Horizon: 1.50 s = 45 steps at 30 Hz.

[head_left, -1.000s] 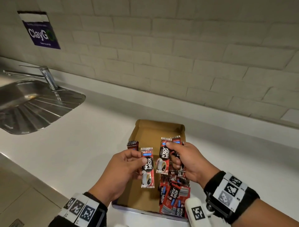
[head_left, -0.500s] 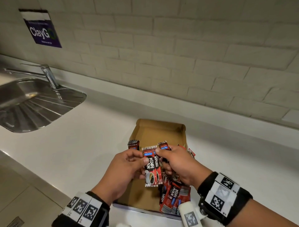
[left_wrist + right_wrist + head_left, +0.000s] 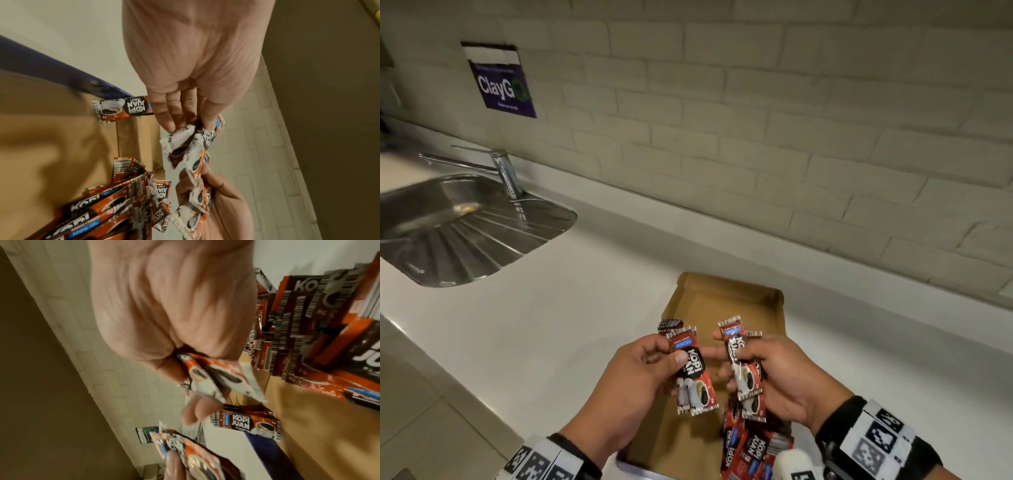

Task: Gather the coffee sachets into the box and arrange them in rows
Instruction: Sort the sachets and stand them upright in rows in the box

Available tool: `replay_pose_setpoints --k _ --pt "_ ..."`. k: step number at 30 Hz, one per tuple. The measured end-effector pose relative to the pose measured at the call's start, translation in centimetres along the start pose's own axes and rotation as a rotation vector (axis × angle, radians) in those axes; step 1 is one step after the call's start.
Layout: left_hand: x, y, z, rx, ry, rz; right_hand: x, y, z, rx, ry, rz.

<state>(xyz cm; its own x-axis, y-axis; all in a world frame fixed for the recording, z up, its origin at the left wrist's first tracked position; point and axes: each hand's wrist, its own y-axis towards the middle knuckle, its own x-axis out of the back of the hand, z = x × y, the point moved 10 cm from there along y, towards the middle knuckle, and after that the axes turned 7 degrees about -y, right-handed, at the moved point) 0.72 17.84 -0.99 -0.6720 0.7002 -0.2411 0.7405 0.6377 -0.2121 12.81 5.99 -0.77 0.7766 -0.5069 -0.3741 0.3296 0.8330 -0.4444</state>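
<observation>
An open brown cardboard box (image 3: 726, 301) lies on the white counter. My left hand (image 3: 650, 363) pinches a small stack of red and black coffee sachets (image 3: 693, 371) above the box's left side. To its right, my right hand (image 3: 767, 370) grips another few sachets (image 3: 743, 363) upright. A loose heap of sachets (image 3: 753, 448) fills the box's near right corner. One sachet (image 3: 123, 108) leans at the box's left wall. In the wrist views, my left hand (image 3: 185, 126) and my right hand (image 3: 197, 378) each curl round sachets.
A steel sink (image 3: 448, 222) with a tap (image 3: 505, 171) sits at the left of the counter (image 3: 551, 325). A tiled wall (image 3: 756, 120) with a purple sign (image 3: 500, 82) runs behind. The counter's front edge drops off at the lower left.
My right hand brought its sachets against those in my left hand, then drew back to the right. The left hand's stack now looks thicker.
</observation>
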Motion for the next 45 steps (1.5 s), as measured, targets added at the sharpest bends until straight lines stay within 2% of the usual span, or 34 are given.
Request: replay_pose_setpoints --k 4,8,11,13,19,23,28,33,38,45 --pt "-0.5 0.1 -0.2 0.005 -0.046 0.011 0.3 -0.4 0.3 -0.004 -0.099 -0.022" --pt "-1.1 0.2 -0.6 -0.001 -0.066 0.032 -0.8 -1.2 0.5 0.000 -0.426 0.001" --pt "-1.3 0.3 -0.9 -0.009 -0.038 0.056 -0.4 -1.2 0.4 -0.007 -0.689 -0.036" --pt "-1.2 0.3 -0.9 -0.010 -0.009 0.067 -0.2 -1.1 0.5 -0.017 -0.778 -0.050" --pt "-0.4 0.6 -1.0 -0.032 -0.021 0.018 -0.1 -1.2 0.5 0.016 -0.716 -0.085" --pt "-0.2 0.6 -1.3 -0.038 -0.066 0.001 1.2 -1.5 1.5 0.076 -0.825 -0.260" --pt "-0.9 0.5 -0.6 0.004 -0.079 0.008 1.1 -1.5 2.0 0.145 -0.674 -0.326" --pt "-0.6 0.8 0.5 0.036 -0.098 -0.040 0.2 -1.1 1.3 0.124 -0.685 -0.295" --pt "-0.5 0.4 0.6 0.035 -0.054 -0.034 -0.5 -1.6 1.6 0.123 -0.747 -0.292" --pt "-0.3 0.5 0.5 0.032 -0.100 -0.012 -2.2 -2.2 2.5 0.217 -0.882 -0.255"
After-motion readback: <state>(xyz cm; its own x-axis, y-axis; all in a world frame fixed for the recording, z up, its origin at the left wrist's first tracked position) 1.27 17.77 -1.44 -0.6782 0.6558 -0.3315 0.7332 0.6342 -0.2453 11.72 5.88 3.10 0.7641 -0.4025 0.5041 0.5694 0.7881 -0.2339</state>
